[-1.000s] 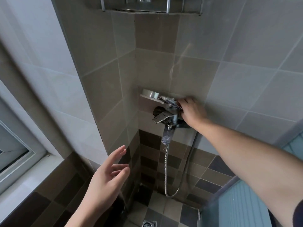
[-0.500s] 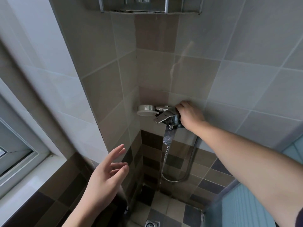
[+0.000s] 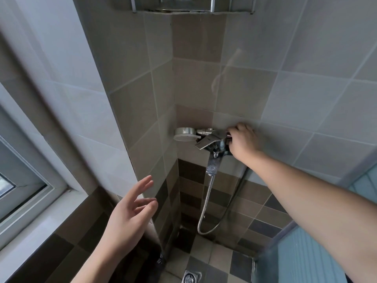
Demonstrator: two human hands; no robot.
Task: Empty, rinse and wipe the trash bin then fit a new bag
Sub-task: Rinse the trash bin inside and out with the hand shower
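Note:
No trash bin is in view. A chrome shower head (image 3: 184, 134) lies level on top of the wall mixer tap (image 3: 212, 140) in the tiled corner. My right hand (image 3: 242, 142) reaches out and curls its fingers round the shower head's handle at the tap's right side. A metal hose (image 3: 206, 203) loops down from the tap toward the floor. My left hand (image 3: 130, 213) hovers lower left in front of the wall, fingers straight and spread, holding nothing.
A floor drain (image 3: 190, 277) sits in the checkered tile floor below. A window frame (image 3: 30, 193) and sill lie at left. A metal shelf (image 3: 191, 7) hangs overhead. A blue glass panel (image 3: 306, 252) stands at right.
The shower head has dropped from a tilted position to lying flat on the tap. My right hand stays on its handle. My left hand barely moved.

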